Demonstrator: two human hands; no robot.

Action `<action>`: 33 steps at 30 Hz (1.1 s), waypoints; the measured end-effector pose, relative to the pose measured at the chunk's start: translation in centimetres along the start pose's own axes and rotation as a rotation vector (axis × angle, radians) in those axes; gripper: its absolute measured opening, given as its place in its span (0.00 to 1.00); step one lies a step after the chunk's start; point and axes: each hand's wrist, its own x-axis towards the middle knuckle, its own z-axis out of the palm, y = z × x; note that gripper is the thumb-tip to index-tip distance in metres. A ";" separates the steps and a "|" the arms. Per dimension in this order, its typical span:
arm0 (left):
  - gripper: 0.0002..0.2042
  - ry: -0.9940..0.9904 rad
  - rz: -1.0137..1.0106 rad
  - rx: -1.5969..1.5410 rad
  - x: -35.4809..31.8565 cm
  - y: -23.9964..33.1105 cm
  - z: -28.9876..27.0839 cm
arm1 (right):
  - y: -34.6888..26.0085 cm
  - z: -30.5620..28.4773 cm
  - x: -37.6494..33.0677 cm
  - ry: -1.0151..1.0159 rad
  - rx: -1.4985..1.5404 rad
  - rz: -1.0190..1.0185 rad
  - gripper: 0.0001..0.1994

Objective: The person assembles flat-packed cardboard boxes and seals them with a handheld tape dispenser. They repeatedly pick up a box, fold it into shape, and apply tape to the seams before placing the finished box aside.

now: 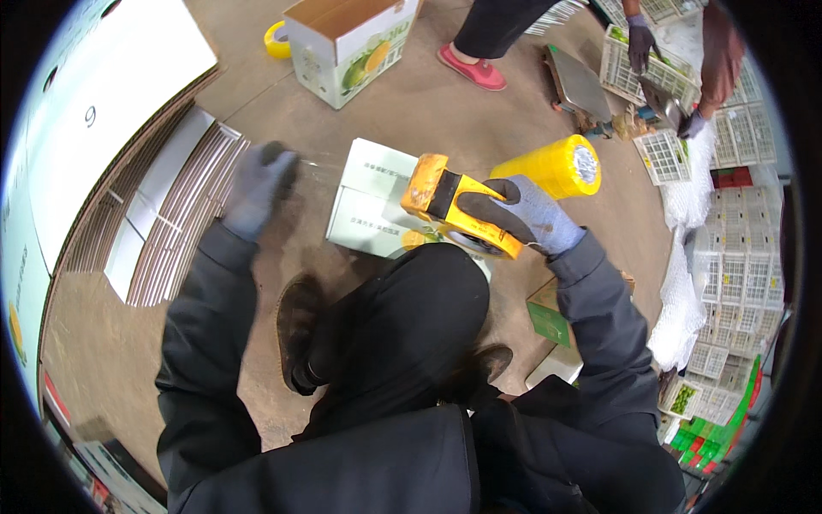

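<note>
My right hand (544, 214), in a grey-blue glove with dark fingertips, grips a yellow tape dispenser (475, 210) by its body. Below and left of the dispenser is a white printed carton (364, 210) on the floor, its flaps closed on top, partly hidden by my knee. My left hand (259, 188), gloved the same way, is closed and a little blurred, to the left of the carton. A faint clear streak shows beside its fingers; what they hold, if anything, I cannot make out. Beyond my right hand lies a stack of yellow tape rolls (548, 169).
Folded cartons (175, 201) lean in a bundle at left, beside large white sheets (103, 111). An open carton (355, 51) and a tape roll (276, 40) stand ahead. Another person's gloved hands (640, 44) work near crates (736, 257) and a floor scale (576, 83) at right.
</note>
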 end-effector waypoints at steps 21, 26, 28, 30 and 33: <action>0.26 0.434 0.696 0.424 5.4 -0.8 10.2 | -0.3 1.3 5.0 -0.078 -0.644 -0.395 0.25; 0.13 -0.197 0.773 0.732 5.2 3.2 13.2 | 2.6 0.0 3.1 0.026 -0.547 -0.550 0.25; 0.15 -0.210 0.504 0.799 4.8 3.8 13.7 | 4.2 -1.5 0.9 0.056 -0.503 -0.567 0.27; 0.18 -0.210 0.523 0.872 4.4 4.2 14.1 | 7.2 -3.8 -4.0 0.071 -0.503 -0.244 0.32; 0.18 -0.206 0.519 0.917 4.2 4.5 14.7 | 13.2 -6.6 -8.6 -0.049 -0.395 0.126 0.32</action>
